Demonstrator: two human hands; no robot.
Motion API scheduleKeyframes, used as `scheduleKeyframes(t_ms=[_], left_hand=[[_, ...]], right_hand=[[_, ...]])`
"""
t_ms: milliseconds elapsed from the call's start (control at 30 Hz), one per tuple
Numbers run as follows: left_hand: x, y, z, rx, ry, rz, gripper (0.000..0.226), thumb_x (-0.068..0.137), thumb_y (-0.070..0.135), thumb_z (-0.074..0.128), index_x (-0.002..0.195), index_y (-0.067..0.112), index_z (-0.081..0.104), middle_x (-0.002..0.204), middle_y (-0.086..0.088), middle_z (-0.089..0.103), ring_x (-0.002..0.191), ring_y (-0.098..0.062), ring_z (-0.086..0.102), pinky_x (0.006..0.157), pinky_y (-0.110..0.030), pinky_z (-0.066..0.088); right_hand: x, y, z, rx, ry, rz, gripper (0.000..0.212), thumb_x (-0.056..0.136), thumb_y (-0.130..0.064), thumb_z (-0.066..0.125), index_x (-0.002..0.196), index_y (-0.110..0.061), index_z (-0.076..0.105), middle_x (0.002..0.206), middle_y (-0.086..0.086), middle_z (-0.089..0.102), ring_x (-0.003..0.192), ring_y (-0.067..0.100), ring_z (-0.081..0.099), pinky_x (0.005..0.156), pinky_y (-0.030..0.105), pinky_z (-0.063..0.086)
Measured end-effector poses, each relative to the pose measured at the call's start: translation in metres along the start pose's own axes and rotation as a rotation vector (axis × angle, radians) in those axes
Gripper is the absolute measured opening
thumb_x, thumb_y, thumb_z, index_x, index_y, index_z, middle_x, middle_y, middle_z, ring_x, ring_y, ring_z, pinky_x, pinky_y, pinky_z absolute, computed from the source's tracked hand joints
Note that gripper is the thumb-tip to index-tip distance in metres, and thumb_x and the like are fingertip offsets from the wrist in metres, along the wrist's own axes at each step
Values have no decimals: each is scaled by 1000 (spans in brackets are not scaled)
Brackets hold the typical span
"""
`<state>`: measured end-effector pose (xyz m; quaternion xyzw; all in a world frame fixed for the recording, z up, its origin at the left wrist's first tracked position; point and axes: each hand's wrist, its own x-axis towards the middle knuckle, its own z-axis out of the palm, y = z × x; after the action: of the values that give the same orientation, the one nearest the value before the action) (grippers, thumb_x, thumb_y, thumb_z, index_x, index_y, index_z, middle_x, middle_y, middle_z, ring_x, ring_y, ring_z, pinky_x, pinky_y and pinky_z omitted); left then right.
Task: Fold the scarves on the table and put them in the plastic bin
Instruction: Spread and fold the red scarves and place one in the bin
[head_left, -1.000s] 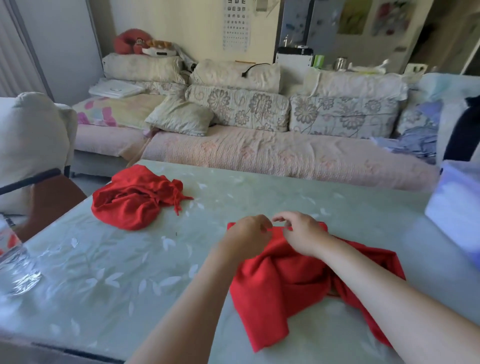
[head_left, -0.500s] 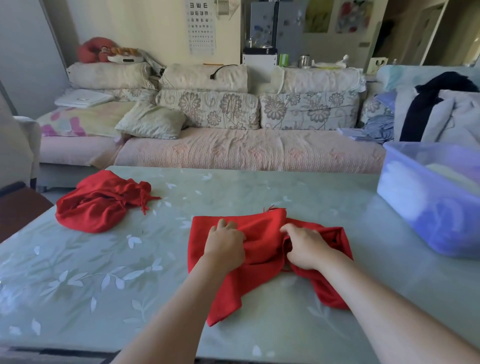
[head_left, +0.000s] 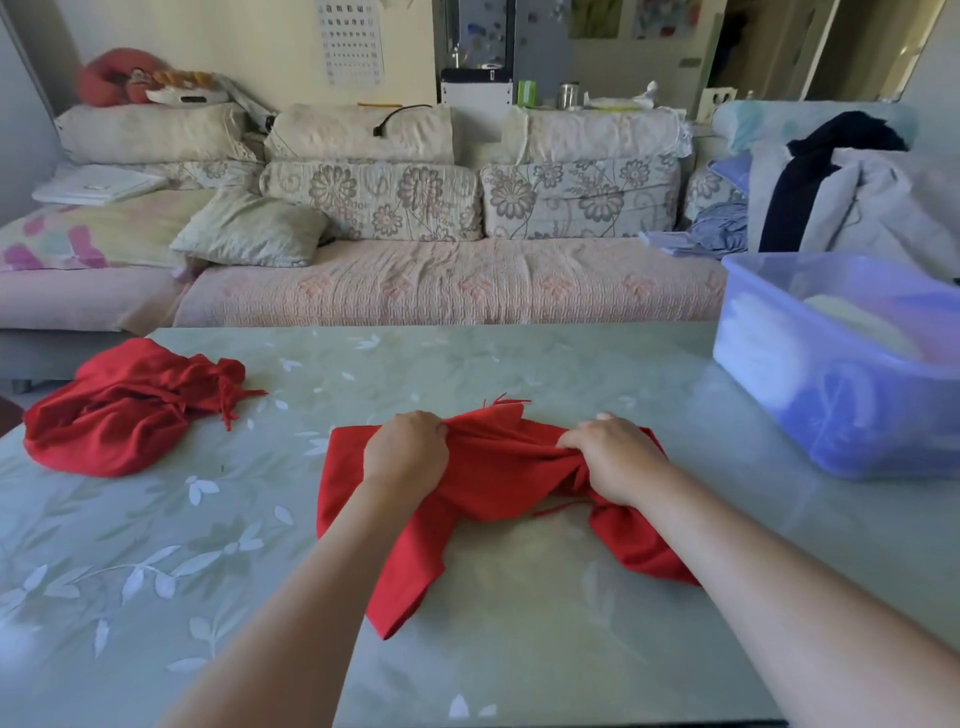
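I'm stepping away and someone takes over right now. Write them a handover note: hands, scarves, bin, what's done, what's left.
Left hand grips the near red scarf at its left side; right hand grips its bunched right side. It lies partly folded on the table.
Second red scarf lies crumpled at far left, untouched.
Plastic bin stands at right; no red scarf visible inside.
Left: finish this fold, bin it, then do the second.

a long sofa (head_left: 457, 283) with a pink quilted cover stands by the far wall, floral cushions (head_left: 374, 200) propped against its back. a loose pale green pillow (head_left: 249, 228) lies on the seat at the left, near a flat white object (head_left: 98, 183). a red plush toy (head_left: 111, 75) sits on the backrest. an eye chart (head_left: 349, 41) hangs above. a dark garment (head_left: 810, 171) drapes over pale clothes at the right.
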<state>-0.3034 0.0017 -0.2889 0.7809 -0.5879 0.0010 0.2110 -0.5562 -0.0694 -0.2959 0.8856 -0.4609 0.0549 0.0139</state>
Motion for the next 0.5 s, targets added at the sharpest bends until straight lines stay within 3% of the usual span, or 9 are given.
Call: scheduleKeyframes(t_ms=[67, 167, 233, 300, 367, 433, 500], left_hand=[[-1, 6, 0, -33, -22, -7, 29, 96, 26, 43, 91, 14, 69, 96, -10, 70, 91, -34, 64, 66, -32, 43], [-6, 12, 2, -64, -142, 106, 20, 92, 36, 55, 101, 21, 65, 102, -3, 67, 95, -27, 62, 71, -31, 44], [-12, 11, 1, -54, -298, 224, 39, 81, 48, 69, 107, 23, 56, 105, 2, 60, 98, -23, 60, 79, -32, 46], [-22, 13, -7, 6, -455, 282, 59, 69, 61, 75, 109, 26, 49, 109, 5, 55, 98, -19, 57, 80, -32, 44], [-34, 13, -16, 99, -603, 308, 79, 58, 71, 77, 119, 31, 47, 125, 7, 47, 110, -18, 51, 88, -33, 43], [-48, 9, -23, 285, -715, 348, 106, 52, 75, 76, 142, 36, 35, 152, 5, 24, 140, -20, 28, 112, -42, 31], [-61, 0, -25, 454, -748, 375, 119, 55, 68, 78, 152, 41, 14, 160, 6, -3, 149, -24, 1, 119, -51, 17]], right_hand=[[-3, 2, -5, -111, -8, 44, 47, 83, 1, 43, 107, -31, 69, 103, -4, 63, 108, 26, 50, 84, 30, 39], [-8, 6, -14, -307, -79, 208, 42, 88, -4, 46, 114, -29, 67, 118, -2, 63, 121, 26, 47, 99, 34, 37], [-12, 7, -15, -400, -146, 276, 39, 87, -14, 50, 122, -28, 62, 126, 0, 61, 124, 26, 46, 104, 40, 36], [-16, 6, -7, -297, -176, 202, 61, 83, -25, 55, 142, -32, 45, 144, 5, 46, 134, 28, 39, 111, 47, 30], [-20, -3, -1, -136, -224, 92, 88, 78, -31, 59, 155, -38, 18, 161, 8, 21, 148, 28, 22, 118, 50, 19], [-22, -10, 2, -135, -292, 69, 95, 78, -32, 60, 157, -40, 7, 165, 7, 8, 152, 27, 11, 120, 55, 11], [-21, -14, 6, -203, -325, 105, 89, 83, -23, 57, 157, -36, 8, 163, 9, 18, 149, 29, 21, 118, 59, 15]])
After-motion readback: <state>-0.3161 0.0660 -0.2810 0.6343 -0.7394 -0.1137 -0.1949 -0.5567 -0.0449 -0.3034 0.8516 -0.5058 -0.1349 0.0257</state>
